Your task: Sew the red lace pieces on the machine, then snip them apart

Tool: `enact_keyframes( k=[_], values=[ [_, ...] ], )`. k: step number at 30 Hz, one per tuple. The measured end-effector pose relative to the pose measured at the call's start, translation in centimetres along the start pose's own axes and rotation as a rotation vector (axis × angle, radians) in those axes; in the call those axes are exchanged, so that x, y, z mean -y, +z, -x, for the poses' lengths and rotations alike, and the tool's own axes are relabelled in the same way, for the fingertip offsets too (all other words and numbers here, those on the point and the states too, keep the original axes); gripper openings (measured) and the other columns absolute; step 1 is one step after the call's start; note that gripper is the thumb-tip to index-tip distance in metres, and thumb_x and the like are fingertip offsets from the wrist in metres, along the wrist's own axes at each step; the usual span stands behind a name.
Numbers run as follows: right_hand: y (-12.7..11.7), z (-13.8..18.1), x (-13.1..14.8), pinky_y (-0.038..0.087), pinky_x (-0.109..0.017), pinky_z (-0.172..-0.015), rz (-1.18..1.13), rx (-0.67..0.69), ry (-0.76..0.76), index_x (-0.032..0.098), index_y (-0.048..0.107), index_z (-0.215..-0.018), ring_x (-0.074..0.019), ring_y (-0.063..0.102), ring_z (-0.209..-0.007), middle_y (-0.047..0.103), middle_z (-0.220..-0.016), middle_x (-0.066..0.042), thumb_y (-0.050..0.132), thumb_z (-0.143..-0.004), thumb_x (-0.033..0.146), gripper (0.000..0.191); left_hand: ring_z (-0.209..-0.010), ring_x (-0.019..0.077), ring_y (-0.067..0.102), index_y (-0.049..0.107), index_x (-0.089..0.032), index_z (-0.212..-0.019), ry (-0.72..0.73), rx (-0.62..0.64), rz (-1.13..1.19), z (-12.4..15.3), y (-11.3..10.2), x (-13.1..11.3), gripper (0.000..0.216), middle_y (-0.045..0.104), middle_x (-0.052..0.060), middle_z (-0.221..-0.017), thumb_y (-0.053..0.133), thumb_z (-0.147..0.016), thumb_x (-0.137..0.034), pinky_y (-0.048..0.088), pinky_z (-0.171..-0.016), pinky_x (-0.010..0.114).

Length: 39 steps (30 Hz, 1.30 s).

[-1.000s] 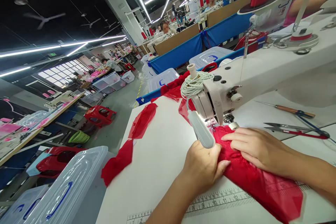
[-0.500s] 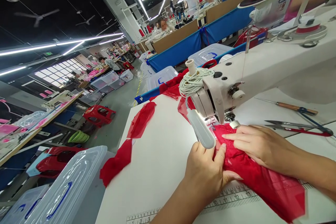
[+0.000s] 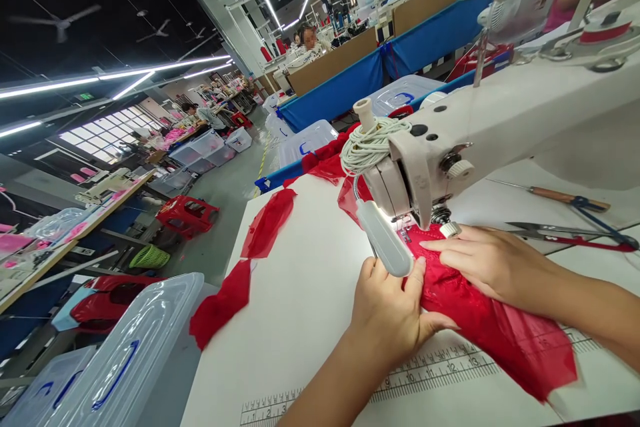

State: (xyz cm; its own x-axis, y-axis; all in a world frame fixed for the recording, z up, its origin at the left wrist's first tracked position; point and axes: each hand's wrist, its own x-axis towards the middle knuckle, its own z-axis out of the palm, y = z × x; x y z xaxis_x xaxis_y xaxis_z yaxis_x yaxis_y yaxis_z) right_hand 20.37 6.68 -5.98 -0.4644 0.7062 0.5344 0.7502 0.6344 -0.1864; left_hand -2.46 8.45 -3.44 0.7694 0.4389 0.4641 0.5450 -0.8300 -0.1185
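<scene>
A piece of red lace fabric (image 3: 505,333) lies on the white sewing table (image 3: 310,293) under the head of a white sewing machine (image 3: 500,127). My left hand (image 3: 393,313) rests on the fabric's left edge, fingers stretched toward the needle and thumb out to the right. My right hand (image 3: 480,260) lies flat on the fabric just right of the presser foot, fingers extended. A white lamp (image 3: 383,240) hangs in front of the needle and hides it.
Red fabric pieces (image 3: 240,267) trail over the table's left edge. Scissors (image 3: 565,235) and a wooden-handled tool (image 3: 565,198) lie behind my right arm. A ruler strip (image 3: 435,367) runs along the front edge. Clear plastic bins (image 3: 125,353) stand at left. Other workers sit at distant tables.
My left hand has opened from a curled grip on the fabric edge to fingers stretched forward. Both hands and the fabric have shifted slightly toward the needle.
</scene>
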Motion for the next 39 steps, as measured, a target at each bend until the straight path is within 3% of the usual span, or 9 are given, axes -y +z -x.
enact_keyframes(
  k=[2, 7, 11, 16, 19, 25, 27, 32, 39],
  values=[
    [-0.1, -0.3, 0.0, 0.053, -0.035, -0.066, -0.008, -0.008, 0.007, 0.022, 0.068, -0.098, -0.0229, 0.063, -0.087, 0.076, -0.111, -0.004, 0.042, -0.071, -0.002, 0.044, -0.089, 0.0293, 0.065, 0.069, -0.013, -0.122, -0.002, 0.007, -0.014, 0.0, 0.1, 0.1, 0.078, 0.072, 0.018, -0.104, 0.032, -0.093, -0.075, 0.050, -0.071, 0.040],
    [-0.4, -1.0, 0.1, 0.048, -0.034, -0.060, -0.004, 0.028, 0.042, 0.024, 0.059, -0.075, -0.0219, 0.060, -0.078, 0.073, -0.089, -0.005, 0.038, -0.080, 0.000, 0.033, -0.093, 0.0296, 0.064, 0.068, -0.014, -0.124, -0.014, 0.031, -0.048, -0.2, 0.0, 0.4, 0.072, 0.071, 0.017, -0.112, 0.035, -0.095, -0.071, 0.049, -0.073, 0.039],
    [-0.2, -1.1, 0.1, 0.047, -0.033, -0.058, 0.010, 0.045, 0.060, 0.024, 0.056, -0.072, -0.0221, 0.055, -0.073, 0.068, -0.077, -0.005, 0.036, -0.083, 0.000, 0.033, -0.095, 0.0295, 0.065, 0.065, -0.014, -0.127, -0.017, 0.054, -0.063, -0.2, 0.1, 0.8, 0.070, 0.069, 0.017, -0.115, 0.036, -0.096, -0.069, 0.049, -0.074, 0.040],
    [-0.3, -1.0, -0.1, 0.049, -0.034, -0.064, 0.009, 0.072, 0.034, 0.021, 0.067, -0.094, -0.0227, 0.057, -0.079, 0.072, -0.098, -0.009, 0.034, -0.095, 0.008, 0.035, -0.093, 0.0270, 0.063, 0.068, -0.009, -0.109, 0.122, 0.007, 0.088, -0.6, 0.0, 1.3, 0.066, 0.069, 0.015, -0.098, 0.028, -0.101, -0.061, 0.050, -0.084, 0.041],
    [-0.6, -1.0, -0.1, 0.049, -0.036, -0.069, 0.005, 0.034, -0.014, 0.022, 0.069, -0.110, -0.0239, 0.060, -0.086, 0.073, -0.111, -0.010, 0.035, -0.100, 0.016, 0.036, -0.074, 0.0205, 0.058, 0.064, -0.016, -0.080, 0.216, 0.045, 0.171, -0.7, -0.2, 1.3, 0.051, 0.061, 0.007, -0.077, 0.032, -0.104, -0.048, 0.049, -0.072, 0.035],
    [-0.9, -0.7, 0.0, 0.044, -0.039, -0.081, -0.031, -0.016, -0.151, 0.021, 0.071, -0.104, -0.0217, 0.063, -0.098, 0.076, -0.110, -0.005, 0.038, -0.100, 0.009, 0.035, -0.063, 0.0175, 0.052, 0.055, -0.019, -0.070, 0.075, 0.124, 0.194, -0.5, -0.2, 0.9, 0.042, 0.055, 0.003, -0.069, 0.038, -0.102, -0.039, 0.046, -0.061, 0.031],
    [-0.8, -0.5, 0.0, 0.043, -0.040, -0.082, -0.072, -0.011, -0.164, 0.020, 0.070, -0.103, -0.0204, 0.065, -0.100, 0.077, -0.107, -0.005, 0.036, -0.102, 0.012, 0.035, -0.063, 0.0187, 0.053, 0.059, -0.018, -0.075, 0.013, 0.121, 0.207, -0.5, -0.3, 0.8, 0.049, 0.057, 0.005, -0.069, 0.029, -0.104, -0.042, 0.047, -0.060, 0.032],
    [-0.6, -0.4, 0.0, 0.042, -0.040, -0.084, -0.106, -0.018, -0.150, 0.019, 0.068, -0.100, -0.0185, 0.069, -0.094, 0.078, -0.105, -0.007, 0.035, -0.106, 0.019, 0.034, -0.070, 0.0236, 0.061, 0.062, -0.008, -0.124, 0.006, 0.058, 0.124, -0.7, -0.5, 0.4, 0.070, 0.067, 0.010, -0.081, 0.018, -0.103, -0.058, 0.051, -0.061, 0.036],
    [-0.3, -0.1, 0.0, 0.042, -0.041, -0.086, -0.102, -0.075, -0.145, 0.018, 0.067, -0.103, -0.0195, 0.071, -0.092, 0.078, -0.103, -0.007, 0.035, -0.103, 0.012, 0.033, -0.075, 0.0235, 0.063, 0.069, -0.006, -0.114, 0.041, -0.042, 0.030, -0.7, -0.6, -0.5, 0.077, 0.071, 0.020, -0.101, 0.024, -0.099, -0.066, 0.052, -0.060, 0.034]
  ],
)
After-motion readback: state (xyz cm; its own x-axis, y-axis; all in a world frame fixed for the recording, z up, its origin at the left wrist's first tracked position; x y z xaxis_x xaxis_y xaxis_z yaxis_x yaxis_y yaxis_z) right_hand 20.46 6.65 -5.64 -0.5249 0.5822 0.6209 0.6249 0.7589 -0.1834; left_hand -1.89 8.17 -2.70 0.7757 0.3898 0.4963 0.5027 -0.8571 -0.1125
